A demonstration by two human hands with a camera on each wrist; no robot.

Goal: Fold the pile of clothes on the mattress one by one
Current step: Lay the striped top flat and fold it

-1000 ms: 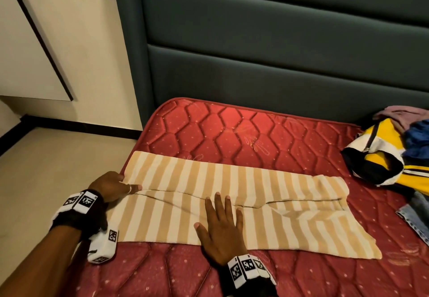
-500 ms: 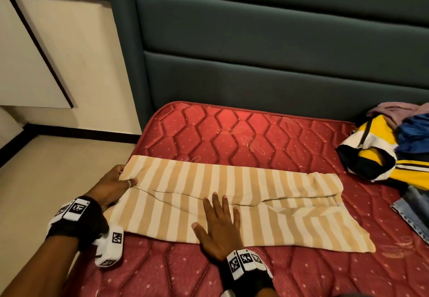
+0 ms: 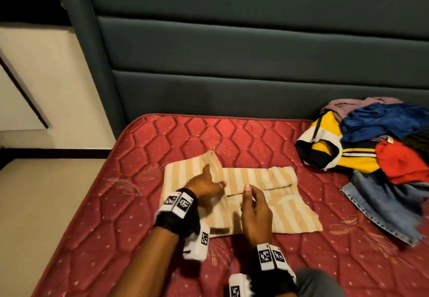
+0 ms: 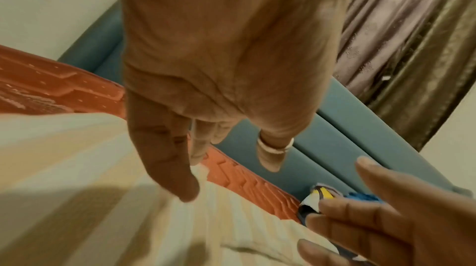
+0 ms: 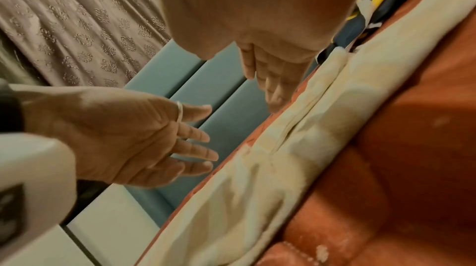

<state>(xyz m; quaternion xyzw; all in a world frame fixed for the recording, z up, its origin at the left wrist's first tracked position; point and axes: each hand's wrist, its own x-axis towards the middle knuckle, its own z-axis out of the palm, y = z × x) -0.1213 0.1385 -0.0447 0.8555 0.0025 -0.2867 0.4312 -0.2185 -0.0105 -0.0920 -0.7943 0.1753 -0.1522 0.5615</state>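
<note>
A beige-and-white striped garment (image 3: 274, 180) lies folded double on the red mattress (image 3: 162, 138), its left corner slightly raised. My left hand (image 3: 206, 185) is over the garment's left part, fingers straight, holding nothing. My right hand (image 3: 255, 208) hovers just beside it over the garment's middle, fingers relaxed and empty. The left wrist view shows the left hand (image 4: 195, 158) with its thumb close to the striped cloth (image 4: 77, 168); whether it touches is unclear. Seen from the right wrist, the right hand (image 5: 273, 79) is spread above the garment's edge (image 5: 283, 158).
A pile of clothes (image 3: 371, 148) sits at the right: yellow-and-navy, blue, red and pink pieces, with jeans (image 3: 383, 203) spread in front. A teal padded headboard (image 3: 232, 87) stands behind. The mattress edge and floor (image 3: 46, 203) are to the left.
The garment's left end has been folded over to the right, so it is about half as long. Both hands have lifted off the cloth and come together over it.
</note>
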